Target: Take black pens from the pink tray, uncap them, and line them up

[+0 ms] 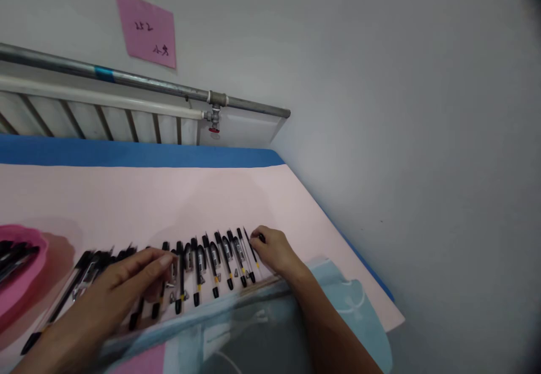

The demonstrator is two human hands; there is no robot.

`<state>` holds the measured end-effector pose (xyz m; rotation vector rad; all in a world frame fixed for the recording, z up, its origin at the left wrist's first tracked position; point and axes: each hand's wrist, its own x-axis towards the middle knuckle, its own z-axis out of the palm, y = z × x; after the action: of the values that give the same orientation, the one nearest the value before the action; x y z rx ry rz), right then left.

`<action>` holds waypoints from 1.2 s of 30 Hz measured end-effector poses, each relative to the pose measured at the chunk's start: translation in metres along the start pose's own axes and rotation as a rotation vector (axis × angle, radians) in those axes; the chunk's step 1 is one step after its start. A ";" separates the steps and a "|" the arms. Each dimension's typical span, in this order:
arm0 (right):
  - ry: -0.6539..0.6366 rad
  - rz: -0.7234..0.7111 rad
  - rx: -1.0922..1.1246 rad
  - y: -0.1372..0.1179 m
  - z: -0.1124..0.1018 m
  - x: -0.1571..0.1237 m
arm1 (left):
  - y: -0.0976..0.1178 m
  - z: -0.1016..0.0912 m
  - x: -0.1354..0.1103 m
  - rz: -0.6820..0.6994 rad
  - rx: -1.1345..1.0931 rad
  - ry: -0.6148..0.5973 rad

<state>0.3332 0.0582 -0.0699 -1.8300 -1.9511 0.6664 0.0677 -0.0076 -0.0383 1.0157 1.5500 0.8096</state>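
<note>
Pens [195,270] lie in a row on the bench [236,194], eight round to six o'clock; loose caps [226,247] and metal tips [235,273] suggest several remain unassembled. At eight, the left hand [131,275] curls nearly closed, its grip hidden. At six, the right hand [276,253] pinches a small black piece [262,238]. Beyond the left hand, a pink basket [21,289] holds pens, whole or not unclear.
</note>
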 end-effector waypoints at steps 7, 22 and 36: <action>-0.045 -0.098 -0.023 -0.003 0.004 -0.006 | -0.007 -0.036 0.018 0.152 0.211 0.092; 0.060 -0.059 -0.036 -0.002 0.000 -0.001 | -0.001 -0.016 0.011 0.276 0.799 -0.145; 0.017 -0.081 -0.069 -0.003 0.000 -0.002 | -0.005 0.004 0.013 0.275 1.126 -0.079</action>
<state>0.3310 0.0564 -0.0683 -1.7800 -2.0486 0.5627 0.0693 0.0018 -0.0482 2.0579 1.8149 -0.0241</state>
